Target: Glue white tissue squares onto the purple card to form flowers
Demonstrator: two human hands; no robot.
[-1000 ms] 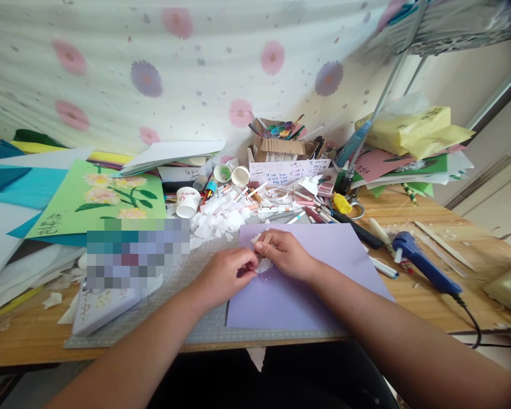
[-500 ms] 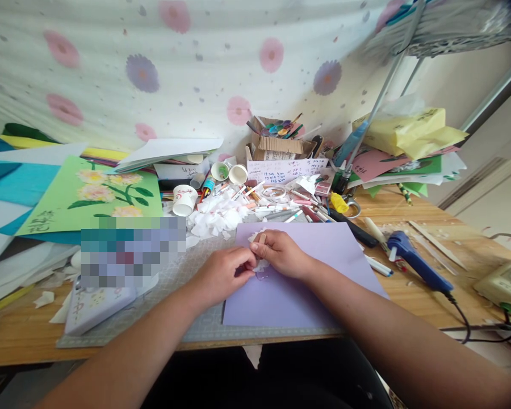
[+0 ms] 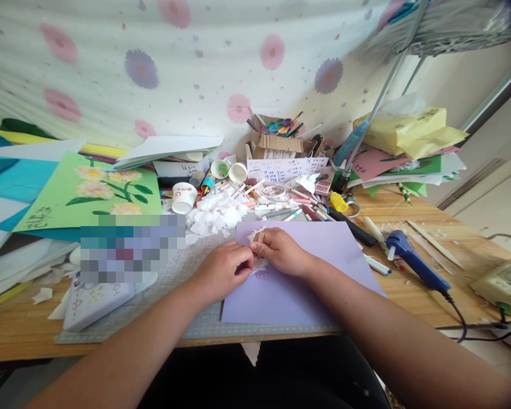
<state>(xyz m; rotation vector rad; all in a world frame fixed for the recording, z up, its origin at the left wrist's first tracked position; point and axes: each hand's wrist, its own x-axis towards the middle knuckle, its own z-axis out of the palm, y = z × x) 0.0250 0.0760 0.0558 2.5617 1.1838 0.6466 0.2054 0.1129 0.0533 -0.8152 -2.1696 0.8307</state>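
Note:
A purple sheet of paper (image 3: 310,295) lies at a slant on the grey cutting mat (image 3: 196,329). Above its left part, my right hand (image 3: 281,251) is closed, thumb against bent fingers, on a piece of ruffled white paper (image 3: 260,264) that shows above and below the fingers. My left hand (image 3: 227,270) is beside it on the left, its fingers curled and pinched at the paper's edge; what is between those fingertips is hidden. A small drawn or wet-looking mark (image 3: 262,274) shows on the sheet just below the hands.
Behind the hands lie torn white paper scraps (image 3: 219,210), several markers, and paper cups (image 3: 184,197). A blue glue gun (image 3: 417,264) with a cord rests at right. To the left are a lilac box (image 3: 96,304) and a green sheet with flowers (image 3: 59,196).
My left hand has shifted slightly left, with its fingers still curled. My right hand keeps its grip in nearly the same place. The whole view has moved a little.

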